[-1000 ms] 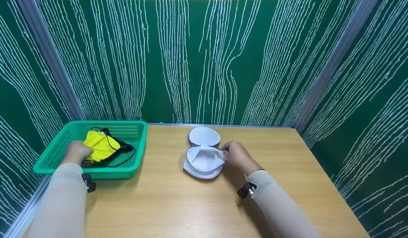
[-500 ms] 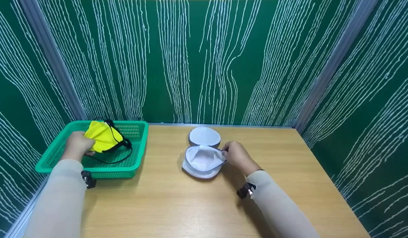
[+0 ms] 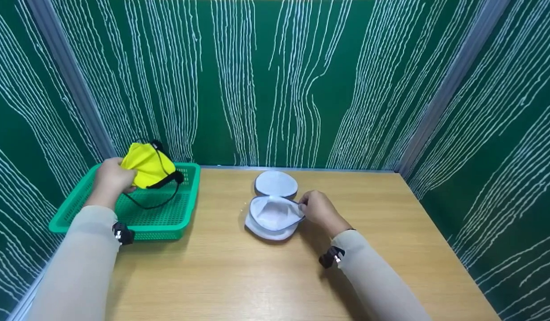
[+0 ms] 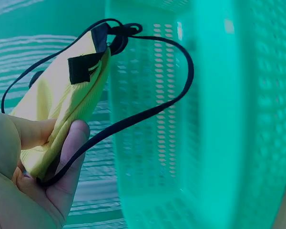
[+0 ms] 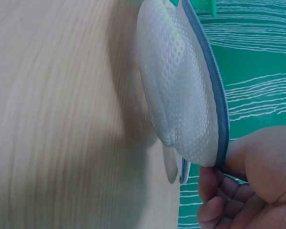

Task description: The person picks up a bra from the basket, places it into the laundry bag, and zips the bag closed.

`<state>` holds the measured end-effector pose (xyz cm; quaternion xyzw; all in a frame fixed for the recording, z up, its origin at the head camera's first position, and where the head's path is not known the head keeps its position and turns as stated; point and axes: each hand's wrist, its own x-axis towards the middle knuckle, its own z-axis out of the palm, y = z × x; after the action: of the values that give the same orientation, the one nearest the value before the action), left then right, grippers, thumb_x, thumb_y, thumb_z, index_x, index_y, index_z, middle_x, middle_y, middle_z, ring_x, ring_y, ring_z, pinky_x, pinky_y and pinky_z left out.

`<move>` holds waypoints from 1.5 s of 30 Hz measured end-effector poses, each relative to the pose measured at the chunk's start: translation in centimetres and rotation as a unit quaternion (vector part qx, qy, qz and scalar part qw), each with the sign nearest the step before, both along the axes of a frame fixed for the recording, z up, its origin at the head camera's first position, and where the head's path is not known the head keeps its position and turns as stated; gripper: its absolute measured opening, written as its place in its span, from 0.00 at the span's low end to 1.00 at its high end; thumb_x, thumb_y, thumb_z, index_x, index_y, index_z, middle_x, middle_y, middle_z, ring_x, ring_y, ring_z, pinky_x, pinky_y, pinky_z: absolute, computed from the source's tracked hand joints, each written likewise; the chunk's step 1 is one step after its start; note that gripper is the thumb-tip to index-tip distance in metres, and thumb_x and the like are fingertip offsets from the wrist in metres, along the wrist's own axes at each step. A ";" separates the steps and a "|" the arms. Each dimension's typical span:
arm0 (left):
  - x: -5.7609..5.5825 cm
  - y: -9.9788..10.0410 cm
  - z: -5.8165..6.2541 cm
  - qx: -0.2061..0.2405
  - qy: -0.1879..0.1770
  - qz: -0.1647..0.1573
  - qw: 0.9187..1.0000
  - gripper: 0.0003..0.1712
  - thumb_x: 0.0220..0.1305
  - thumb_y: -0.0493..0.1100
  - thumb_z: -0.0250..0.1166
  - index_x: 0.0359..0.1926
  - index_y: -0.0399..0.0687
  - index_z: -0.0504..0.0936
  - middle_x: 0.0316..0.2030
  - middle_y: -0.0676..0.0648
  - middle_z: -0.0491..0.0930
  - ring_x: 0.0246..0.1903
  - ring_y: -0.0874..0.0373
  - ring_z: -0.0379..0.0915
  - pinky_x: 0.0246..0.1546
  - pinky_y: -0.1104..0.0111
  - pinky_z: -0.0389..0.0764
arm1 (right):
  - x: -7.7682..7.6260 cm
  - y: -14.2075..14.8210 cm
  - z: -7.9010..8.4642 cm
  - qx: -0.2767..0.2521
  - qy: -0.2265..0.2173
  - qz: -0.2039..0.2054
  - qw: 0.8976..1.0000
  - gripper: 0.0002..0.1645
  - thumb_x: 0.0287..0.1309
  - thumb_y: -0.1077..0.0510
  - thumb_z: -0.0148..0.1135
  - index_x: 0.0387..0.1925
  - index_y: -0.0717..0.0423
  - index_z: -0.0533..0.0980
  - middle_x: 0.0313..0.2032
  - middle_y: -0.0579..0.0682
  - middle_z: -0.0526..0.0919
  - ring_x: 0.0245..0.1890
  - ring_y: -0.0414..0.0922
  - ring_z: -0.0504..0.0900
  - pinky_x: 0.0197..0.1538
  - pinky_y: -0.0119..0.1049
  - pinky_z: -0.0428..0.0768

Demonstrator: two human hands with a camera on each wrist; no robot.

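Note:
Over the green basket, my left hand pinches one end of a yellow cloth with black edging. The left wrist view shows the cloth folded between thumb and fingers, its thin black strap hanging in a loop. At the middle of the table, a white mesh laundry bag with a grey zip stands unzipped, its round lid laid back behind it. My right hand pinches the bag's zipped rim at the right. In the right wrist view, thumb and forefinger hold the zip edge.
The basket has slotted walls and sits at the table's back left, by the corner. Green panels with white lines enclose the wooden table at the back and both sides. Grey posts stand at the corners.
My left hand has lifted the yellow cloth up from inside the basket, away from me and slightly right. The right hand keeps its hold on the bag's rim, almost unmoved.

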<state>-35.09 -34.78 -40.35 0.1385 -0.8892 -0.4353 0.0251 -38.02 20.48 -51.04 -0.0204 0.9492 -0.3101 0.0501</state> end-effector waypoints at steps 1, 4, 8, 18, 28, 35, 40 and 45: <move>0.0 0.3 0.4 -0.001 0.005 -0.001 1.000 0.31 0.84 0.40 0.59 0.80 0.30 0.69 0.64 0.29 0.77 0.38 0.54 0.86 0.41 0.64 0.94 | 0.0 0.0 0.0 0.005 0.009 0.004 1.000 0.08 0.80 0.64 0.66 0.45 0.60 0.90 0.44 0.55 0.91 0.42 0.50 0.86 0.46 0.42 0.89; 0.0 1.3 1.5 -0.007 0.024 -0.006 1.000 0.31 0.85 0.41 0.59 0.80 0.31 0.69 0.64 0.29 0.77 0.38 0.53 0.86 0.40 0.64 0.94 | 0.0 -0.2 -0.1 0.023 0.035 0.017 0.999 0.08 0.79 0.63 0.67 0.44 0.61 0.90 0.43 0.56 0.91 0.39 0.48 0.86 0.43 0.41 0.88; 0.2 2.7 3.0 -0.022 0.048 -0.010 0.999 0.30 0.86 0.43 0.58 0.80 0.34 0.70 0.64 0.28 0.79 0.42 0.49 0.87 0.37 0.67 0.92 | 0.0 -0.3 -0.3 0.031 0.045 0.023 0.998 0.09 0.78 0.63 0.67 0.45 0.62 0.91 0.43 0.56 0.92 0.39 0.48 0.86 0.44 0.42 0.89; -0.2 8.2 5.0 0.011 0.084 -0.037 0.996 0.29 0.87 0.43 0.60 0.81 0.40 0.72 0.66 0.32 0.81 0.54 0.42 0.87 0.48 0.59 0.94 | -0.1 -0.7 -0.2 0.015 0.015 0.011 1.000 0.08 0.79 0.63 0.67 0.46 0.59 0.90 0.42 0.55 0.90 0.40 0.50 0.86 0.43 0.41 0.88; -1.7 14.9 4.1 0.074 0.088 -0.079 0.990 0.26 0.86 0.40 0.62 0.79 0.43 0.75 0.65 0.35 0.83 0.55 0.42 0.87 0.51 0.58 0.94 | 0.0 -1.6 -0.1 -0.008 -0.011 -0.002 1.000 0.08 0.81 0.61 0.67 0.47 0.57 0.90 0.43 0.55 0.90 0.42 0.51 0.87 0.45 0.41 0.89; -2.4 20.1 2.8 0.087 0.100 -0.119 0.984 0.25 0.85 0.40 0.65 0.77 0.43 0.77 0.62 0.35 0.83 0.51 0.42 0.88 0.43 0.60 0.95 | 0.2 -1.7 -0.7 -0.019 0.003 0.009 1.000 0.08 0.80 0.62 0.67 0.47 0.58 0.90 0.43 0.55 0.91 0.41 0.50 0.87 0.44 0.40 0.89; -2.6 22.5 1.5 0.082 0.072 -0.157 0.982 0.24 0.84 0.39 0.65 0.75 0.43 0.79 0.59 0.36 0.85 0.45 0.46 0.89 0.39 0.63 0.94 | 0.1 -1.8 -0.6 -0.018 0.002 0.004 1.000 0.08 0.80 0.62 0.67 0.47 0.58 0.90 0.43 0.54 0.90 0.41 0.50 0.87 0.45 0.40 0.89; -2.5 24.0 0.0 0.062 0.025 -0.179 0.982 0.25 0.85 0.40 0.65 0.77 0.45 0.78 0.57 0.38 0.86 0.41 0.50 0.88 0.37 0.65 0.93 | 0.0 -1.9 -0.2 -0.017 0.012 0.007 1.000 0.08 0.79 0.62 0.67 0.47 0.59 0.90 0.44 0.55 0.91 0.42 0.50 0.87 0.46 0.42 0.90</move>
<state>-37.62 -10.80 -40.36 -0.0322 -0.8701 -0.4902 -0.0393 -38.02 18.58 -51.22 -0.0318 0.9442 -0.3253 0.0410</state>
